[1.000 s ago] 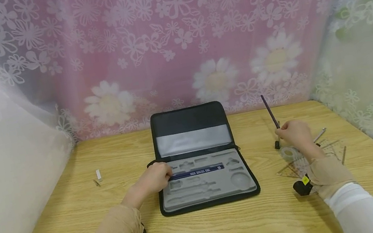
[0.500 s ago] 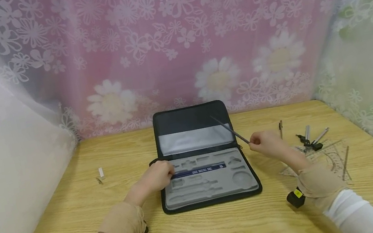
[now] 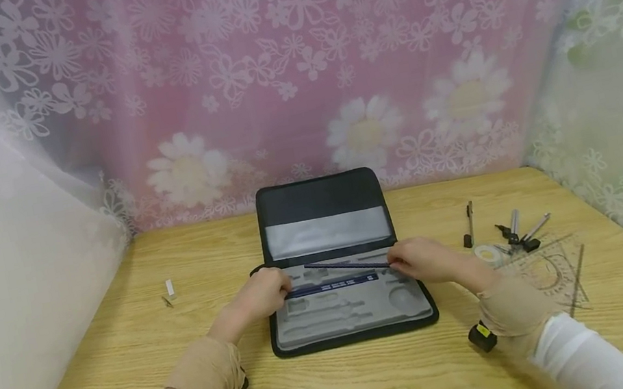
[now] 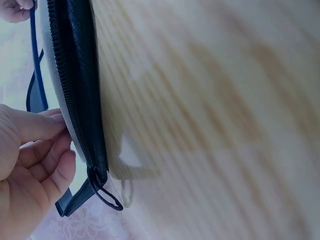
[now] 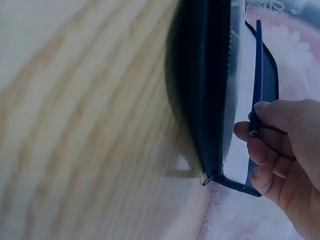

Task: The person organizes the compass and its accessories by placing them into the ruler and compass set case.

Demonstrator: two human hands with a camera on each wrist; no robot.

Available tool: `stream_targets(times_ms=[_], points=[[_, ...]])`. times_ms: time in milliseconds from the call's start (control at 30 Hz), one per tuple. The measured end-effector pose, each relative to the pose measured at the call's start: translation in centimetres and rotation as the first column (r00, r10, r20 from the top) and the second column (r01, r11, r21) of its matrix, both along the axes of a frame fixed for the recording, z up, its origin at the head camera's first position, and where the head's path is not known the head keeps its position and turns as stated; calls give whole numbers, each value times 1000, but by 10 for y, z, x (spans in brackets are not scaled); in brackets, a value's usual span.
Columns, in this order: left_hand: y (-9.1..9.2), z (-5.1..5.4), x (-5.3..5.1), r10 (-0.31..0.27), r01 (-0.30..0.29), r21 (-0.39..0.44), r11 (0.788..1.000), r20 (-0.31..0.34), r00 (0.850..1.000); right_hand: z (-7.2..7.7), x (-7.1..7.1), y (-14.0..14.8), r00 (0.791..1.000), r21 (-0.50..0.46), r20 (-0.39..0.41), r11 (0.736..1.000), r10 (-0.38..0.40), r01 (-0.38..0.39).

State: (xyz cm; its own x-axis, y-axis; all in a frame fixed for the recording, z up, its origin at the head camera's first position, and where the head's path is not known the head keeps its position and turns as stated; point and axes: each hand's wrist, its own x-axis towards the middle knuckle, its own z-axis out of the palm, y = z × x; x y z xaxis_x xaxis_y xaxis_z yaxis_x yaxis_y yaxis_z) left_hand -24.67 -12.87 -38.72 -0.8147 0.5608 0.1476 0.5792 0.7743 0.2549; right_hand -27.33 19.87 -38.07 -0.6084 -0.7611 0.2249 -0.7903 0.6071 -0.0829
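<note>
Navy pencil (image 3: pixel 346 266) | right grip (image 3: pixel 420 261) pinches end | left grip (image 3: pixel 263 292) at case (image 3: pixel 318 199)

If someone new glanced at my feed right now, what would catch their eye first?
Probably the open black case in the middle of the wooden table, with the pink flowered backdrop behind it. Next, the dark blue pencil slanting above the case's grey insert, its right end pinched by the right hand, while the left hand is at the insert's left edge.
</note>
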Motion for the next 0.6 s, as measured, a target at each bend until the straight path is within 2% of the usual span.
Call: stream_targets(times_ms=[167,333,600], points=[[0,1,0,22,-22,2,1000,38,999,-2,-2,-4,998,32,-55,999,13,-11],[0,0,1,25,-25,16,1000,44,999,0,-2,-11,995,39,-83,998,50,-47],[3,0,0,60,-60,7,998,52,997,0,-4,-24,994,67,-80,995,73,-68]])
